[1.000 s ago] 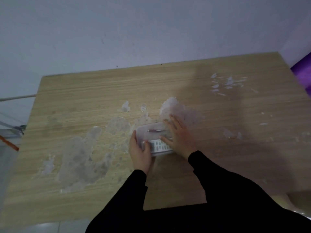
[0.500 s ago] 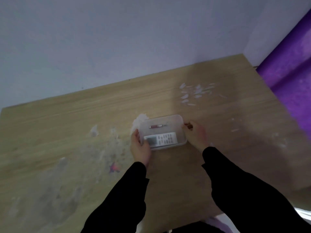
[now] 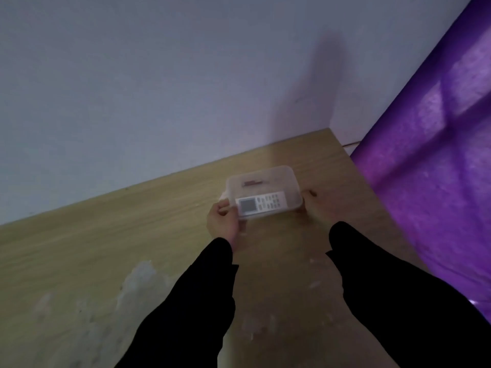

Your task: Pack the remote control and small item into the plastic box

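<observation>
**Holding the packed box at both ends**

Resting inside the clear plastic box (image 3: pixel 265 192), the white remote control (image 3: pixel 261 205) lay flat along the near side, its grey screen toward the left end and its rows of buttons running to the right. Behind it, close to the far wall of the box, lay the small item (image 3: pixel 252 183), a thin reddish stick-like thing too blurred to name with any confidence. Both pieces sat apart from each other on the box floor.

The left hand (image 3: pixel 224 221) was clamped on the left end of the box, thumb curled over the rim and fingers wrapped beneath the corner. The right hand (image 3: pixel 320 207) gripped the right end, a fingertip showing at the rim while the palm lay against the side wall. Motion blur softened this hand, so its outline was faint. Whether the box stood on the surface or was raised just off it could not be told from this angle.

Black sleeves (image 3: pixel 196 301) covered both forearms down to the wrists. Below the box stretched the wooden table (image 3: pixel 106 235), its light grain marked with pale, worn patches (image 3: pixel 138 285) toward the near left. The box sat near the table's far right corner. A plain pale wall (image 3: pixel 159 88) rose behind the table, and a purple surface (image 3: pixel 438 155) filled the right side of the view.
</observation>
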Tool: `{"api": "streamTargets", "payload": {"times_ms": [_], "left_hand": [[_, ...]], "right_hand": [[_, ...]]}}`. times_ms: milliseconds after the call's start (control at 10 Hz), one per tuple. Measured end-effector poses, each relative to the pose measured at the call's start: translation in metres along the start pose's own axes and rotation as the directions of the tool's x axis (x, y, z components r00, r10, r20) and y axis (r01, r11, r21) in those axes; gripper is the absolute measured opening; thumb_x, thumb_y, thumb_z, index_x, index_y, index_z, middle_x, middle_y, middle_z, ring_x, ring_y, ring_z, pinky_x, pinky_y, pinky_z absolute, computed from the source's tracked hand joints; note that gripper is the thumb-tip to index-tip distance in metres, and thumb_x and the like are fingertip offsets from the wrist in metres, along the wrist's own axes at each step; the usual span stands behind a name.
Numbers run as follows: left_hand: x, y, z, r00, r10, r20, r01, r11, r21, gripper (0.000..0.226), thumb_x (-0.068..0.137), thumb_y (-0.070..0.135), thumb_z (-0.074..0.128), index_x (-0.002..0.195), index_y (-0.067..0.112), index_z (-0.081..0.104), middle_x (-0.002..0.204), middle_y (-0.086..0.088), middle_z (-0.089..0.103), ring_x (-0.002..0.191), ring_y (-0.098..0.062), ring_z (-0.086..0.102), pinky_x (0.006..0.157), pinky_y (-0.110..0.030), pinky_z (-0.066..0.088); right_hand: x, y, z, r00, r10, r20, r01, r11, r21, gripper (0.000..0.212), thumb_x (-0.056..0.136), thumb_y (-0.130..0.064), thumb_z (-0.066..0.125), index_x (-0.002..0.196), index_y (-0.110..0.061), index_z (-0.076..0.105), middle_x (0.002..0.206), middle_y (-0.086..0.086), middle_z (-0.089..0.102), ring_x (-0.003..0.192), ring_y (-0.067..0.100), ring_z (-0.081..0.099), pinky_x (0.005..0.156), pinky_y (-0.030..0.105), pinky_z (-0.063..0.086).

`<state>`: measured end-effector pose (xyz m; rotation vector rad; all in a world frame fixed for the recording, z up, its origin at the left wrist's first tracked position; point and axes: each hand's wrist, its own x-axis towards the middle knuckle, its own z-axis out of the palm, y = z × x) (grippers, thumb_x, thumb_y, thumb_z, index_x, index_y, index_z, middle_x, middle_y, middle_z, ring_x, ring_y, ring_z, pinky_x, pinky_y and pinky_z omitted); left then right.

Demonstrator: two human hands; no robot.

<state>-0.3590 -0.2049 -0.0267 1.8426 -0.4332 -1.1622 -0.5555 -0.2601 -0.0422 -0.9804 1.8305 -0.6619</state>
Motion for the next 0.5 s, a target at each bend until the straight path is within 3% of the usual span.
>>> {"api": "streamTargets", "payload": {"times_ms": [100,200,300,400,500], "left_hand": [[0.009,0.019,0.03,1.0,-0.007,0.025,0.007,1.0,0.01,0.017,0.084,0.009,0.058,0.101,0.009,0.06,0.095,-0.029,0.07,0.079,-0.04,0.069,0.07,-0.053,0.059],[0.018,0.035,0.053,0.994,-0.065,0.084,0.074,0.991,-0.114,0.026,0.084,-0.002,0.056,0.11,-0.001,0.061,0.084,-0.027,0.065,0.059,-0.029,0.062,0.043,-0.027,0.054],[0.021,0.042,0.063,0.985,-0.054,0.165,0.085,0.978,-0.19,0.031,0.084,-0.008,0.054,0.115,-0.007,0.058,0.091,-0.026,0.064,0.062,-0.025,0.064,0.052,-0.025,0.057],[0.013,0.045,0.052,0.967,-0.008,0.254,0.065,0.974,-0.219,0.042,0.085,-0.009,0.054,0.126,-0.004,0.051,0.109,-0.026,0.063,0.089,-0.029,0.063,0.085,-0.036,0.055],[0.013,0.042,0.053,0.944,0.028,0.328,0.025,0.987,-0.156,0.046,0.089,-0.002,0.052,0.134,0.001,0.043,0.124,-0.022,0.06,0.099,-0.021,0.06,0.095,-0.031,0.046]], "right_hand": [[0.029,-0.003,-0.008,0.987,0.132,0.094,-0.153,0.95,0.272,0.026,0.088,-0.022,0.05,0.103,-0.008,0.066,0.106,0.014,0.07,0.093,0.027,0.067,0.084,0.045,0.056],[0.047,-0.009,-0.017,0.975,0.135,0.176,-0.211,0.813,0.543,0.017,0.089,-0.012,0.052,0.097,-0.01,0.067,0.103,0.011,0.068,0.092,0.019,0.067,0.075,0.035,0.059],[0.049,-0.011,-0.021,0.974,0.088,0.208,-0.216,0.621,0.753,0.017,0.092,-0.004,0.048,0.093,-0.009,0.064,0.097,0.005,0.067,0.091,0.013,0.064,0.064,0.018,0.058],[0.034,-0.014,-0.016,0.978,0.044,0.202,-0.189,0.586,0.788,0.02,0.094,-0.008,0.044,0.107,-0.01,0.059,0.1,-0.001,0.067,0.095,0.01,0.064,0.075,0.021,0.055],[0.035,-0.012,-0.011,0.975,0.054,0.215,-0.2,0.633,0.748,0.034,0.095,-0.009,0.039,0.128,-0.008,0.046,0.113,-0.001,0.058,0.105,0.014,0.057,0.092,0.03,0.045]]}}
